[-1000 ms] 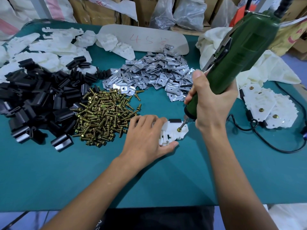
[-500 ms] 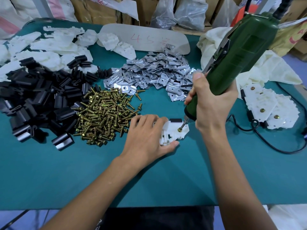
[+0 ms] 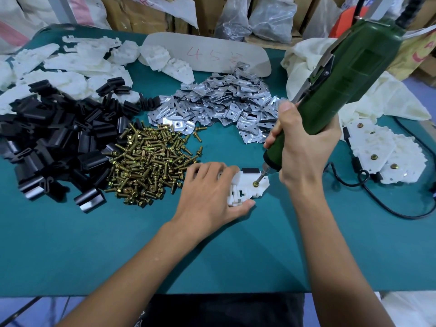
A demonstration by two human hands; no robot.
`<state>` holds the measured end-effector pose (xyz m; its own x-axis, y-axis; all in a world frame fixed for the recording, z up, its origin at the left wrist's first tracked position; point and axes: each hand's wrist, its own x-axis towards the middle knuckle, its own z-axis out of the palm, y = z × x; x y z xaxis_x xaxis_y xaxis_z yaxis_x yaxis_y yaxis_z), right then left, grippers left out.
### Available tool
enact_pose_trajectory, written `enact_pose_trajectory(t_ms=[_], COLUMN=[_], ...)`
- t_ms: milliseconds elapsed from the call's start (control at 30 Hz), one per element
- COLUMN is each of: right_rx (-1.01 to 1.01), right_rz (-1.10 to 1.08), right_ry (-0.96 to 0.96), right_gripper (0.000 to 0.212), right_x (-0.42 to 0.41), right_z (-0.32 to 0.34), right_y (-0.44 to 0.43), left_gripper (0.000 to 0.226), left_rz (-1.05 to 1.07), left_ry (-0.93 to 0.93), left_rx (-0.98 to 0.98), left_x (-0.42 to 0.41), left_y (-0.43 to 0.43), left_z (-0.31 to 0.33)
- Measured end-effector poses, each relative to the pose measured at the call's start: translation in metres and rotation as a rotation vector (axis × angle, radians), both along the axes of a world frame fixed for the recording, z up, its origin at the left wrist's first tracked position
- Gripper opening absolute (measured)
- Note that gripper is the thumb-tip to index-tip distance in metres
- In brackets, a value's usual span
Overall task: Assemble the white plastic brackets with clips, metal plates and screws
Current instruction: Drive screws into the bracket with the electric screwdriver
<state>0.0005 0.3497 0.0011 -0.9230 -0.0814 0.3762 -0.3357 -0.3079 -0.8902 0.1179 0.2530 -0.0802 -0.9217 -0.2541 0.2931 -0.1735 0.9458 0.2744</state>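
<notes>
Screwdriving: right hand wraps the green electric screwdriver, bit on the brass screw in the white bracket, pinned to the table by the flat-pressed left hand; bit kept square, bracket steady, should stop slipping; clips, plates, screws lie heaped loose; contents of rear bags unclear.

Single head-worn wide-angle camera, facing forward and down.
It looks from above the near edge of the worktop at close range; the left hand and right hand sit mid-frame, with stacked bags along the top edge.
</notes>
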Motion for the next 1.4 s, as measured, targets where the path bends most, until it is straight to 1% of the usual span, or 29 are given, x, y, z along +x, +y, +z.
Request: enact_pose_trajectory(t_ms=[400, 533, 833, 1400], right_rx=[0.004, -0.003, 0.018, 0.028], right_rz=[-0.01, -0.014, -0.015, -0.032], right_ry=[-0.002, -0.019, 0.005, 0.025], right_gripper=[0.03, 0.033, 0.029, 0.034], right_x=[0.003, 0.0018, 0.0031, 0.0047], right_z=[0.0031, 0.0036, 0.0025, 0.0007], right_y=[0.0002, 0.0004, -0.0002, -0.0015], left_gripper=[0.071, 0.072, 0.073, 0.073], left_rz=[-0.003, -0.005, -0.006, -0.003], left_ry=[-0.026, -0.038, -0.043, -0.032], left_rx=[-0.003, 0.003, 0.0, -0.004], left_x=[0.0006, 0.0007, 0.0013, 0.0008], left_y=[-0.0008, -0.0008, -0.0005, -0.0004], left_z=[0.0005, 0.0012, 0.0021, 0.0017])
